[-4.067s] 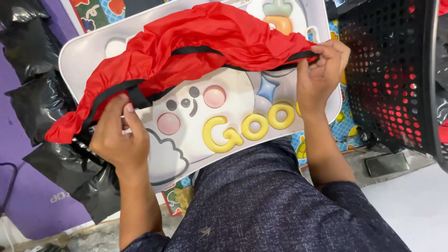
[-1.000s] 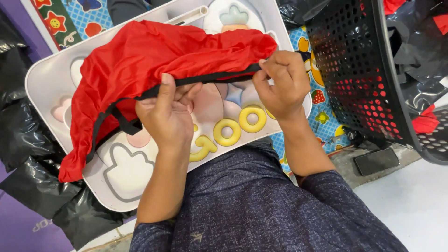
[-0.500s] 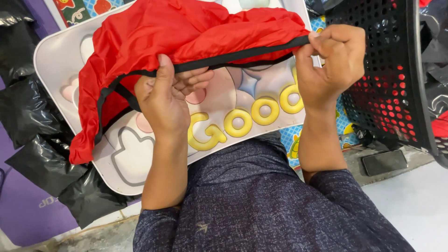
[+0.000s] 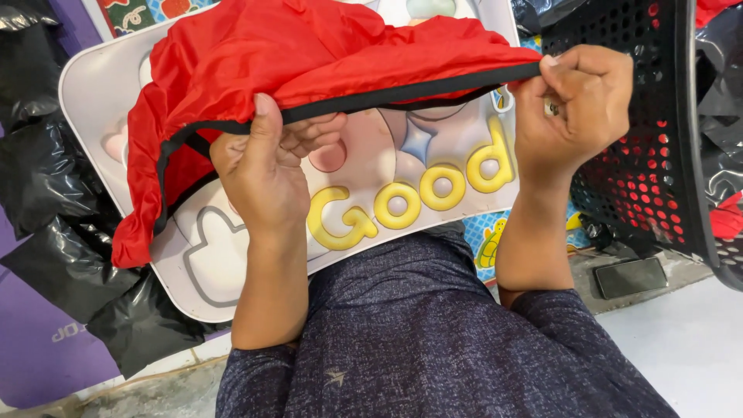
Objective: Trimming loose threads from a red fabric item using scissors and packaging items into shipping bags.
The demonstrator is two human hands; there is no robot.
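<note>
1. The left hand (image 4: 263, 174) grips the black-trimmed edge of a red garment (image 4: 309, 62) — thumb over the trim, fingers curled beneath it.
2. The right hand (image 4: 576, 101) is closed in a pinch on the same black trim (image 4: 402, 94) at its far right end, so the trim runs taut between the two hands.
3. The red garment lies bunched over the upper part of a white play tray (image 4: 93, 93), its loose left end hanging down past the tray's left side.
4. The tray carries raised yellow letters (image 4: 402, 205), a pink round shape and a pale blue star shape, all just below the stretched trim.
5. Compared with half a second ago, the hands are farther apart: the right hand has pulled further right, up against the black perforated basket (image 4: 642, 116), and the trim is straighter.
6. A second ago both hands sat close together near the tray's middle, with the trim slack between them.
7. Four seconds ago the left hand held the garment's far left end — it now grips nearer the middle.
8. Black plastic bags (image 4: 46, 178) lie left of the tray, and a dark phone (image 4: 631, 276) lies on the floor below the basket.
</note>
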